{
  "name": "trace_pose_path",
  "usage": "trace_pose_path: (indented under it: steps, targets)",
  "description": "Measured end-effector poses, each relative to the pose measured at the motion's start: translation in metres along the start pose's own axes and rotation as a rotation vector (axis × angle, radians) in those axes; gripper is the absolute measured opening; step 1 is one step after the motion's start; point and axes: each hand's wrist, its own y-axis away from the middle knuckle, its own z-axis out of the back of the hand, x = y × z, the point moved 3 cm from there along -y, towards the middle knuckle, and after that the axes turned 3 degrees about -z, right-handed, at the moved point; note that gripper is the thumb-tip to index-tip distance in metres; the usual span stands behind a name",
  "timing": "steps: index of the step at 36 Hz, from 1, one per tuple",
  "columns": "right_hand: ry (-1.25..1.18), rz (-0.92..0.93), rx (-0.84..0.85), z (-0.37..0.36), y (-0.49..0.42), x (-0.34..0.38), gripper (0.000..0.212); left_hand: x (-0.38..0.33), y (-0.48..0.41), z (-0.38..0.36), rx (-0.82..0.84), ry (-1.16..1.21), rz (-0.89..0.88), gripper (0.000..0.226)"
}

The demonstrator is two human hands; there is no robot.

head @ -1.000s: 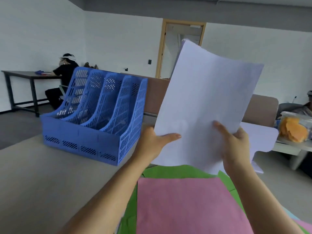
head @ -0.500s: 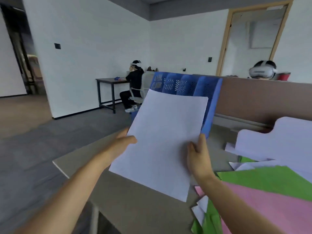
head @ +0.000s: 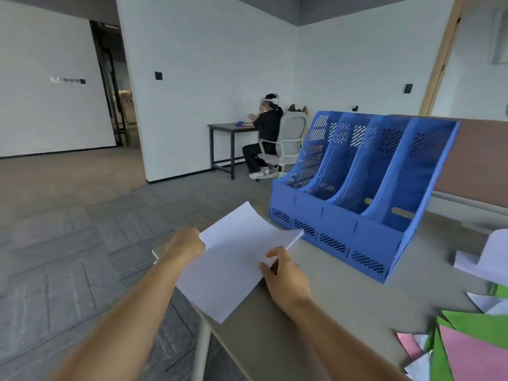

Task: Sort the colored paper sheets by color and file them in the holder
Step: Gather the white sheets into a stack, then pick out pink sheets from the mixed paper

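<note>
Grey table [head: 354, 301] bears the holder [head: 357, 193]; left hand [head: 185, 247] and right hand [head: 286, 279] pinch opposite sides of the white sheet [head: 233, 262], probably steadying it for filing.

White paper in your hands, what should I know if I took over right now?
The left hand grips the white paper at its left edge; the right hand pinches its right edge.
The paper is held low over the near corner of the table, in front of the blue holder.
No paper shows in the holder's slots, so nothing looks filed yet.
At the right, green and pink sheets lie mixed in a pile with some white ones.
Left to do: file the white paper, then sort the pile by color into the slots.
</note>
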Motion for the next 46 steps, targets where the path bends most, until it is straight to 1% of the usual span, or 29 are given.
trace_pose_path:
  steps: [2, 4, 8, 10, 12, 15, 17, 19, 21, 23, 25, 30, 33, 38, 40, 43, 45, 46]
  targets:
    - [0.011, 0.011, 0.027, -0.004, -0.009, 0.001, 0.018, 0.000, -0.008, 0.000, -0.035, -0.042, 0.022, 0.035]
    - [0.024, 0.039, 0.036, -0.007, -0.015, 0.001, 0.016, 0.001, -0.017, -0.002, -0.058, -0.072, 0.028, 0.045]
    - [0.085, 0.096, 0.054, -0.011, -0.021, -0.001, 0.024, 0.004, -0.030, -0.006, -0.040, -0.090, 0.035, 0.050]
    - [0.108, 0.102, 0.059, -0.011, -0.022, -0.001, 0.026, 0.003, -0.031, -0.006, -0.023, -0.103, 0.054, 0.050]
    - [0.081, 0.089, 0.066, -0.010, -0.022, -0.002, 0.028, 0.000, -0.029, -0.006, -0.026, -0.107, 0.054, 0.051]
    - [-0.042, 0.031, 0.105, -0.003, -0.019, -0.005, 0.032, -0.007, -0.022, -0.004, -0.133, -0.074, -0.023, 0.059]
    - [-0.119, -0.005, 0.129, 0.003, -0.016, -0.006, 0.031, -0.018, -0.013, 0.000, -0.202, -0.014, -0.092, 0.063]
    - [-0.189, -0.033, 0.156, 0.010, -0.013, -0.006, 0.028, -0.036, -0.002, 0.004, -0.240, 0.074, -0.180, 0.059]
    - [-0.280, -0.087, 0.194, 0.020, -0.007, -0.006, 0.028, -0.059, 0.012, 0.009, -0.243, 0.182, -0.295, 0.055]
    - [-0.347, -0.121, 0.220, 0.034, 0.000, -0.009, 0.028, -0.086, 0.030, 0.012, -0.208, 0.255, -0.416, 0.053]
    - [-0.336, -0.106, 0.190, 0.055, 0.010, -0.014, 0.026, -0.115, 0.052, 0.013, -0.182, 0.286, -0.530, 0.048]
    - [-0.249, -0.037, -0.022, 0.132, 0.044, -0.034, 0.019, -0.188, 0.111, -0.004, -0.077, 0.382, -0.762, 0.043]
    - [-0.162, -0.011, -0.107, 0.181, 0.079, -0.057, 0.018, -0.229, 0.147, -0.031, 0.053, 0.446, -0.861, 0.043]
    - [0.082, -0.134, -0.120, 0.245, 0.150, -0.110, 0.022, -0.287, 0.205, -0.093, 0.302, 0.428, -0.997, 0.035]
    - [0.139, -0.223, -0.092, 0.263, 0.178, -0.129, 0.030, -0.303, 0.227, -0.121, 0.407, 0.406, -1.028, 0.033]
    - [0.318, -0.288, -0.014, 0.282, 0.221, -0.153, 0.055, -0.318, 0.252, -0.157, 0.543, 0.369, -1.032, 0.033]
    - [0.434, -0.297, 0.064, 0.287, 0.244, -0.163, 0.074, -0.324, 0.260, -0.175, 0.573, 0.324, -1.023, 0.039]
    - [0.445, -0.302, 0.092, 0.287, 0.253, -0.167, 0.081, -0.325, 0.261, -0.182, 0.560, 0.295, -1.020, 0.043]
